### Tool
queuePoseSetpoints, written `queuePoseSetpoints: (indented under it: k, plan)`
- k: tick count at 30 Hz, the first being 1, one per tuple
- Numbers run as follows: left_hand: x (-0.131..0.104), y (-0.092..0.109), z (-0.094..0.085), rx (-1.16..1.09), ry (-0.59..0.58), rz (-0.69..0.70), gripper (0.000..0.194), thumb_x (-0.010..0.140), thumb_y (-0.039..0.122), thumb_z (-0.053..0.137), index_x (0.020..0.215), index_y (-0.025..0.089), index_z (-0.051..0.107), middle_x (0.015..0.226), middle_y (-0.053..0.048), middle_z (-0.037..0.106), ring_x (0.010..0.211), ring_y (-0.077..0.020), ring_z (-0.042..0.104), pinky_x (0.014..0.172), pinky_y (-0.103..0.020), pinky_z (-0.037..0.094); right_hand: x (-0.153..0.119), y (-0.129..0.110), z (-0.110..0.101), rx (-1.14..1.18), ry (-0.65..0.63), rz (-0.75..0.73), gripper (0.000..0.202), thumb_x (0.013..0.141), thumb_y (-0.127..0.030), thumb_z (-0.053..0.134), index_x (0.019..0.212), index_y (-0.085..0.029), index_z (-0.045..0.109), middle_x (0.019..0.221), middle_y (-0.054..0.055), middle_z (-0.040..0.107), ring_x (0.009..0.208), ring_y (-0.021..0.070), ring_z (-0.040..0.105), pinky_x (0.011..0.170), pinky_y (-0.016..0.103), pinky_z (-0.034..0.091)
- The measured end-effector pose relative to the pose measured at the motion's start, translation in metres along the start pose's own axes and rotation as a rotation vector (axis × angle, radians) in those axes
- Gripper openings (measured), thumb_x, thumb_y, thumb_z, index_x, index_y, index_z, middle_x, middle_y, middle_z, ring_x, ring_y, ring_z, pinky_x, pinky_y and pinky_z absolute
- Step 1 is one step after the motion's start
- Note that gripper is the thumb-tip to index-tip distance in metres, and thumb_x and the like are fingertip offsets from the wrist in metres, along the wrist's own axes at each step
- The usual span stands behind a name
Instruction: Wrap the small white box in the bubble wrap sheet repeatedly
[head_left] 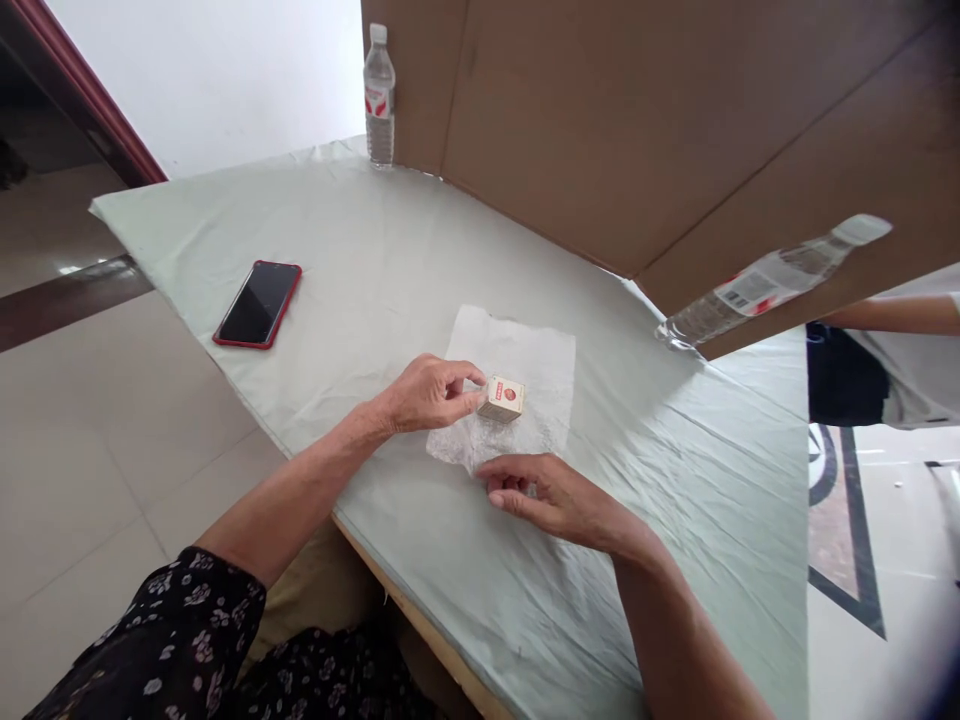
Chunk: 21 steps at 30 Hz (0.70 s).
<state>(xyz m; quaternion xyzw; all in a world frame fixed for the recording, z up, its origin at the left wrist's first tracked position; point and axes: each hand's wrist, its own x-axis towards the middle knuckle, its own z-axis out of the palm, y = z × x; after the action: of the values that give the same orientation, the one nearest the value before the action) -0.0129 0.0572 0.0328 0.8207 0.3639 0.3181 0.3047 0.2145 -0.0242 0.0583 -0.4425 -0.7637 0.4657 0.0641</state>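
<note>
A small cream-coloured cardboard box (508, 396) with a red label and a round red picture stands on a whitish, bubbly plastic wrapping sheet (534, 350). From its left side, the thumb and forefinger of my left hand (431, 393) close against the box. My right hand (551, 495) is at the sheet's near edge, where the plastic puckers. Its fingertips reach that edge, bent, with the thumb apart below them. Whether they touch the sheet is hard to tell.
A phone (259, 304) in a red case lies left on the green-clothed table (360, 260). A brown cardboard panel (570, 120) stands behind, with one upright water bottle (379, 100) and one tilted bottle (772, 285) against it. A person's arm (896, 314) shows at right.
</note>
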Motion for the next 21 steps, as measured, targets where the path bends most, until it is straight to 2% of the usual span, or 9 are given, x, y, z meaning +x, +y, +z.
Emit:
queuePoseSetpoints:
  k: [3,5,7,9,11,13,15,17,21]
  plan:
    - [0.000,-0.003,0.003,0.070,-0.150,-0.022,0.019,0.082,0.026,0.059,0.095,0.019,0.072,0.056,0.005,0.057,0.053,-0.0100,0.051,0.058,-0.024,0.039,0.001,0.004,0.001,0.038,0.144,0.012,0.028,0.092,-0.040,0.057,0.105,-0.022,0.073,0.094,0.003,0.076,0.080,0.0179,0.067,0.072,0.030,0.051]
    - [0.000,-0.005,0.005,0.163,-0.159,-0.017,0.023,0.080,0.025,0.062,0.100,0.019,0.071,0.068,0.002,0.064,0.065,-0.0135,0.059,0.064,-0.026,0.043,0.001,0.006,-0.003,0.049,0.344,0.036,0.027,0.091,-0.042,0.058,0.098,-0.022,0.074,0.088,0.003,0.075,0.077,0.0181,0.066,0.071,0.031,0.051]
    - [0.000,-0.007,0.006,0.236,-0.131,0.027,0.041,0.077,0.030,0.068,0.116,0.018,0.065,0.091,-0.005,0.069,0.087,-0.0207,0.064,0.077,-0.032,0.049,0.005,0.007,-0.008,0.032,0.595,0.056,0.026,0.089,-0.042,0.058,0.098,-0.022,0.072,0.086,0.003,0.074,0.075,0.0183,0.065,0.071,0.032,0.052]
    - [0.000,-0.008,0.008,0.267,-0.133,0.083,0.067,0.074,0.038,0.074,0.134,0.018,0.052,0.120,-0.013,0.065,0.112,-0.0286,0.060,0.095,-0.041,0.048,0.012,0.011,-0.012,-0.035,0.778,0.035,0.028,0.087,-0.041,0.061,0.106,-0.023,0.070,0.100,0.006,0.074,0.085,0.0210,0.066,0.076,0.035,0.053]
    - [-0.001,-0.010,0.011,0.271,-0.178,0.103,0.088,0.073,0.045,0.076,0.147,0.018,0.037,0.140,-0.018,0.054,0.129,-0.0335,0.051,0.107,-0.048,0.042,0.024,0.018,-0.013,-0.136,0.818,0.003,0.041,0.082,-0.040,0.065,0.119,-0.023,0.066,0.122,0.010,0.069,0.104,0.0266,0.065,0.085,0.041,0.053]
    - [-0.002,-0.013,0.013,0.278,-0.238,0.092,0.099,0.072,0.049,0.076,0.152,0.017,0.027,0.149,-0.020,0.046,0.139,-0.0356,0.043,0.113,-0.051,0.035,0.037,0.025,-0.011,-0.199,0.769,0.008,0.053,0.078,-0.040,0.067,0.127,-0.021,0.062,0.134,0.014,0.064,0.117,0.0316,0.061,0.092,0.047,0.052]
    - [-0.002,-0.014,0.014,0.294,-0.284,0.078,0.104,0.072,0.051,0.077,0.153,0.016,0.023,0.151,-0.021,0.044,0.143,-0.0367,0.038,0.117,-0.051,0.031,0.044,0.032,-0.009,-0.211,0.727,0.035,0.054,0.079,-0.041,0.065,0.128,-0.021,0.061,0.131,0.014,0.066,0.117,0.0328,0.062,0.097,0.051,0.049]
    - [-0.002,-0.015,0.014,0.310,-0.309,0.069,0.106,0.072,0.052,0.077,0.154,0.016,0.022,0.152,-0.021,0.043,0.145,-0.0372,0.036,0.118,-0.051,0.029,0.041,0.038,-0.011,-0.202,0.755,0.047,0.050,0.081,-0.044,0.064,0.126,-0.023,0.062,0.127,0.013,0.068,0.114,0.0319,0.064,0.099,0.053,0.048]
    - [-0.002,-0.013,0.012,0.332,-0.343,0.034,0.105,0.074,0.052,0.076,0.156,0.014,0.021,0.154,-0.021,0.041,0.147,-0.0371,0.033,0.119,-0.050,0.026,0.007,0.062,-0.031,-0.150,0.959,0.118,0.053,0.079,-0.050,0.068,0.124,-0.023,0.062,0.120,0.011,0.071,0.102,0.0287,0.067,0.092,0.050,0.052]
